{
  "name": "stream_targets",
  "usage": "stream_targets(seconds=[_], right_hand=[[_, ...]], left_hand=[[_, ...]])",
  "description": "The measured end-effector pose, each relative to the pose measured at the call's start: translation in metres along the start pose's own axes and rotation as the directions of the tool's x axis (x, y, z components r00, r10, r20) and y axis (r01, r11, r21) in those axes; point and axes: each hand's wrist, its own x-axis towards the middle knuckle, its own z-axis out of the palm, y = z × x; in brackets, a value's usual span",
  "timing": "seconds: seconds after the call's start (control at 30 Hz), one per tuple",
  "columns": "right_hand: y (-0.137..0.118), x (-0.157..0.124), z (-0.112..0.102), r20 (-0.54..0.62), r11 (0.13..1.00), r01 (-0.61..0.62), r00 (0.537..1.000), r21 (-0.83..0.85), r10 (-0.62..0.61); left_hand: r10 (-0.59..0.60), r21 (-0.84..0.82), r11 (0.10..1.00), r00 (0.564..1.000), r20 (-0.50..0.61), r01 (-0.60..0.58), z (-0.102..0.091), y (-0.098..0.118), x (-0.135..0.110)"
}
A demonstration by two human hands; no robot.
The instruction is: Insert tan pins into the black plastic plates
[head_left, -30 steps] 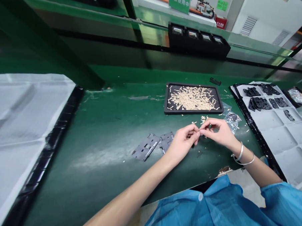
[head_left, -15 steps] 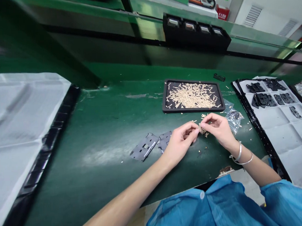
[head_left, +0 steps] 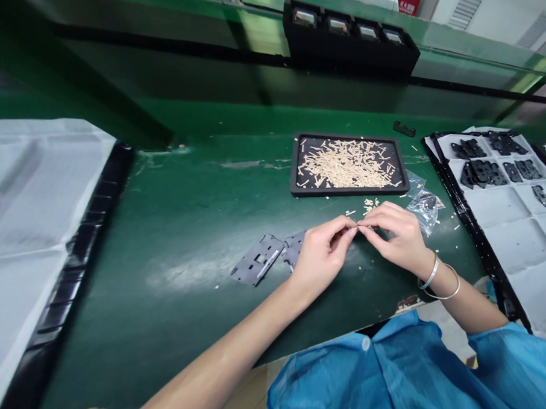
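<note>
My left hand (head_left: 324, 250) and my right hand (head_left: 397, 234) meet at the fingertips over the green table (head_left: 192, 328). Both pinch at the same spot, on something too small and covered to make out. Beside my left hand lie two flat dark-grey plates with cut-outs: one plate (head_left: 260, 259) in full view, the other plate (head_left: 293, 249) partly behind the hand. Just beyond my fingers is a small scatter of beige pieces (head_left: 370, 205). A clear plastic bag (head_left: 423, 215) lies by my right hand.
Behind my hands stands a black tray (head_left: 349, 192) heaped with thin beige strips. At right, a divided white tray (head_left: 523, 242) holds black parts; a white-lined tray (head_left: 29, 209) sits at left. A black four-slot holder (head_left: 348, 50) is on the shelf, and a black part (head_left: 404, 129) lies near the back.
My fingertips have drawn closer together, hiding the thin pale piece that showed between them. My right hand uncovers more of the beige scatter. The view has tilted slightly downward.
</note>
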Motion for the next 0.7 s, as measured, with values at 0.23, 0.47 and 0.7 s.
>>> stream_targets(seconds=[0.23, 0.47, 0.7], right_hand=[[-0.001, 0.000, 0.003, -0.003, 0.996, 0.059, 0.998, -0.071, -0.059], [0.007, 0.001, 0.001, -0.059, 0.992, -0.012, 0.998, -0.122, 0.005], [0.018, 0.000, -0.001, -0.082, 0.979, -0.093, 0.993, -0.182, 0.079]], left_hand=[[-0.082, -0.094, 0.992, 0.995, 0.065, 0.088, -0.002, 0.004, 0.003], [-0.208, -0.357, 0.902, 0.968, 0.139, 0.244, -0.004, 0.006, 0.008], [-0.334, -0.577, 0.734, 0.930, 0.154, 0.359, -0.003, 0.005, 0.010]])
